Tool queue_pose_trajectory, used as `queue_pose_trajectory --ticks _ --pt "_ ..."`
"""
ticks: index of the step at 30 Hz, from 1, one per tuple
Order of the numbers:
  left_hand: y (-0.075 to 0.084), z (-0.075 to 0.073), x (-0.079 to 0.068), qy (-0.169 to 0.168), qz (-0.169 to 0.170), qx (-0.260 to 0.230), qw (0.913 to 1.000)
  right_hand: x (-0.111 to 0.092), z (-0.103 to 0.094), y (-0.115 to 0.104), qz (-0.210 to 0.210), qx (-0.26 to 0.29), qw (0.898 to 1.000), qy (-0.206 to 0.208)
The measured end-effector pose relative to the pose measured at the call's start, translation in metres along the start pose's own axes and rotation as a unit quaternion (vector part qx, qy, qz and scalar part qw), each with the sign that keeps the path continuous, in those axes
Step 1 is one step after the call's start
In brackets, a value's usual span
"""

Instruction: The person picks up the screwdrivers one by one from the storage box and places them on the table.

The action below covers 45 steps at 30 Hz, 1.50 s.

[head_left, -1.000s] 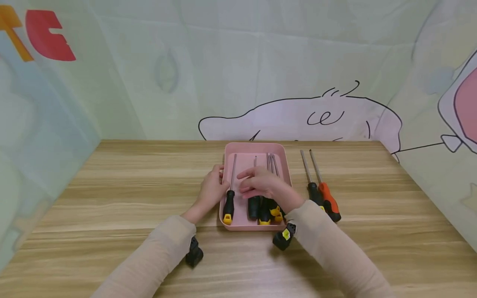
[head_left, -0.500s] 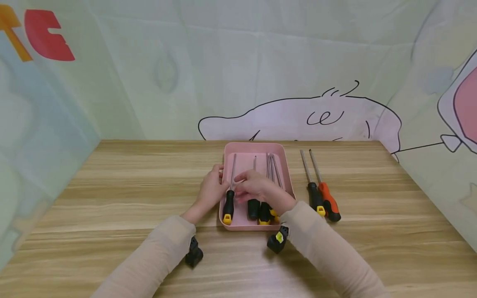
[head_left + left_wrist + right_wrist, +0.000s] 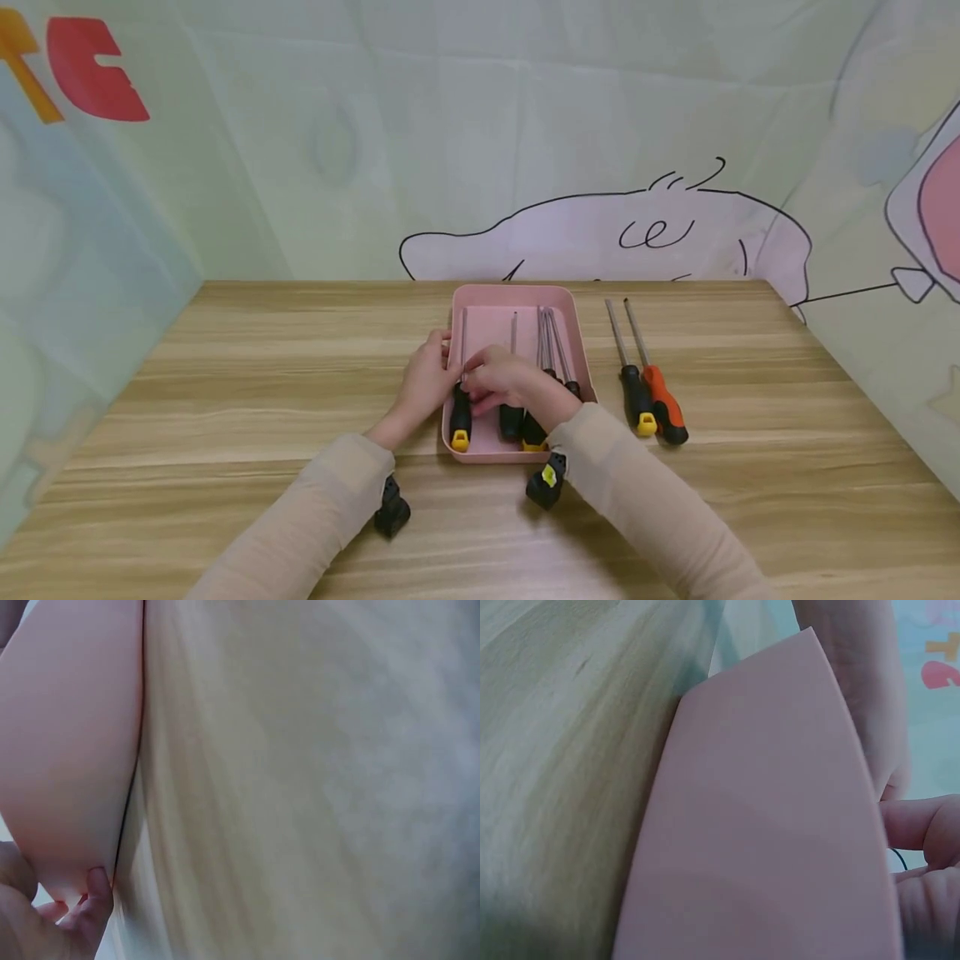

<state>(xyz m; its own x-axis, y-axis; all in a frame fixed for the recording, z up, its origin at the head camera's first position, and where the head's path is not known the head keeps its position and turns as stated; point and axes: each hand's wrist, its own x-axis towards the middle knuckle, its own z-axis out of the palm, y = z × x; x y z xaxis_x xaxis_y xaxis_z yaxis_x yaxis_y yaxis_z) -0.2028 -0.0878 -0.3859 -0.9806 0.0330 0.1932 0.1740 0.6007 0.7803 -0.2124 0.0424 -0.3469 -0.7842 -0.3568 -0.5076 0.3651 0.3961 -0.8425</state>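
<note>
R hand [image 3: 501, 382] has slid left across the pink tray [image 3: 517, 298] since 1 s ago, from over the bunched drivers [image 3: 551, 350] to the lone black/yellow driver [image 3: 461, 410] by the tray's left wall; fingers now curl at its shaft/handle joint and seem to pinch it, tho the contact is partly hidden. That driver looks shifted a bit toward the wall, shaft straighter, so I judge the work is on lining up this one tool, w/ the others already laid in. L hand [image 3: 425, 382] hasn't moved: it grips the tray's left rim, steadying it. Hands nearly touch. Two more drivers [image 3: 647, 392], one black, one orange, lie on the wood table [image 3: 247, 367] just right of the tray. Behind: pale cloth backdrop w/ cartoon outline [image 3: 660, 233].
</note>
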Motion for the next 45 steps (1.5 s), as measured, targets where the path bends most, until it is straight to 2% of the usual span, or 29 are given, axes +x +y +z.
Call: queue_pose_trajectory --ticks 14,27,35,45 --pt "0.000 -0.001 0.000 -0.005 0.001 0.000 1.0000 0.004 0.005 0.000 0.006 0.007 1.000 0.005" --pt "0.001 -0.001 -0.001 -0.016 -0.015 -0.022 0.9995 0.007 0.012 0.002 0.002 -0.007 1.000 0.012" --pt "0.003 -0.001 0.000 -0.024 -0.021 -0.030 0.9990 0.005 0.011 0.004 -0.002 0.005 1.000 0.012" --pt "0.000 -0.001 0.000 -0.015 0.000 -0.023 0.9996 -0.001 0.006 0.003 -0.010 0.022 1.000 -0.009"
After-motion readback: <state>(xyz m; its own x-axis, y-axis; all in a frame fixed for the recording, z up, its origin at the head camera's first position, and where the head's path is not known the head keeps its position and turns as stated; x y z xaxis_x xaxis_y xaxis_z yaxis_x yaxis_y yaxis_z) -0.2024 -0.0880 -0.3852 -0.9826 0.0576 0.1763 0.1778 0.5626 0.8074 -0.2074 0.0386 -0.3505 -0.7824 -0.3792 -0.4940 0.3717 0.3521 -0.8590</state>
